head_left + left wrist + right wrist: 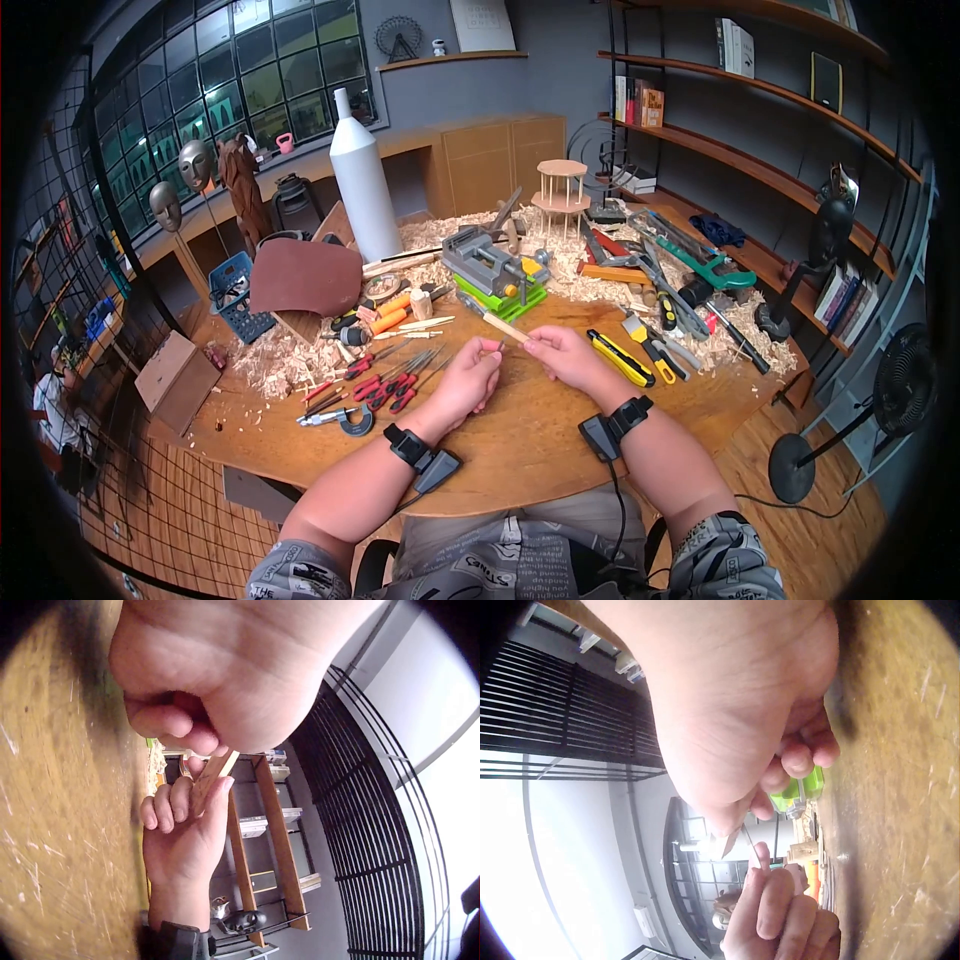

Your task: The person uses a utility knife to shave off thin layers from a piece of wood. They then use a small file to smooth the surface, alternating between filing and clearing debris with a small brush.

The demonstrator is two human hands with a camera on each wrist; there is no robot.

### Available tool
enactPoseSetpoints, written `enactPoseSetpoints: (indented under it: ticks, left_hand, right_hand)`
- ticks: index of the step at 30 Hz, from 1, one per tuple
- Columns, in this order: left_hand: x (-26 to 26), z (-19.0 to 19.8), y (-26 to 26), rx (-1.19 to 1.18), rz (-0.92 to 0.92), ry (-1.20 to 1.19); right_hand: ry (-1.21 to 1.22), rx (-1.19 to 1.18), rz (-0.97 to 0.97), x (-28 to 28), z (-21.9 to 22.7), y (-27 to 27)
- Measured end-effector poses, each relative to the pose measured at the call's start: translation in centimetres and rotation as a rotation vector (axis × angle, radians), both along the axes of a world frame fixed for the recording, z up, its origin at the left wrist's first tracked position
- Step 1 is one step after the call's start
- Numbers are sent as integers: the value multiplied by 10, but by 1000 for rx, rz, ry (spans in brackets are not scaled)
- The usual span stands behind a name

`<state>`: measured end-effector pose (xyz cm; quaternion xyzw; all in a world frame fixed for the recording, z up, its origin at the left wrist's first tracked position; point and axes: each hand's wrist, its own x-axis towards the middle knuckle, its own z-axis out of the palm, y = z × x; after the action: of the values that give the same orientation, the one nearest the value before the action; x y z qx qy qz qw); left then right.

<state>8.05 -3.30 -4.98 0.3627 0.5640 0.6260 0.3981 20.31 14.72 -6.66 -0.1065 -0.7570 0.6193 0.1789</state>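
Observation:
A slender light wooden piece with a darker far end point(495, 321) slants up and leftward from my right hand point(568, 358), whose thumb and fingers pinch its near end. In the left wrist view, the right hand point(182, 844) grips the flat wood point(212, 780) from below. My left hand point(468, 382) is held close beside it, fingers curled, with nothing clearly visible in its grasp. The right wrist view shows the left hand point(784, 915) near a thin edge of the piece; whether they touch is hard to tell. Both hands are above the table point(520, 440).
A grey vise on a green base point(492, 270) stands beyond the hands. Red-handled carving tools point(385, 388) and a micrometer point(352, 421) lie left. A yellow cutter point(620, 358), pliers and saws lie right. Wood shavings point(275, 362), a white bottle point(365, 190) and a small wooden stand point(562, 200) are farther back.

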Motion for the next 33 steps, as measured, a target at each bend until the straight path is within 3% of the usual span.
enactPoseSetpoints:
  ticks: [28, 33]
  left_hand:
    - [0, 0, 0, -28, 31, 46]
    - [-1, -2, 1, 16, 46, 27]
  right_hand:
    - [-24, 7, 15, 2, 1, -1]
    - [-48, 123, 18, 6, 8, -7]
